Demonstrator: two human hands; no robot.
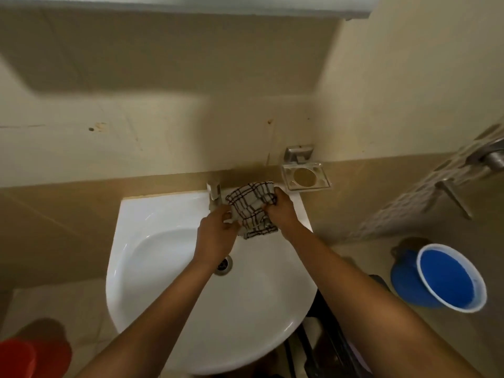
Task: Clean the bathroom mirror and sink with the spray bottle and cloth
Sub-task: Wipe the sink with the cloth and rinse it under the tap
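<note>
A white checked cloth (251, 208) with dark lines is bunched over the back of the white sink (152, 241), just right of the metal tap (214, 193). My left hand (215, 236) grips its lower left edge. My right hand (281, 211) grips its right side, fingers curled into the fabric. The drain (225, 264) shows below my left wrist. The mirror's lower edge (191, 8) runs along the top of the view. No spray bottle is in sight.
A wall-mounted soap dish (306, 175) hangs right of the tap. A blue bucket (447, 279) stands on the floor at right, a red one (32, 353) at lower left. A metal wall fitting (488, 156) juts out at far right.
</note>
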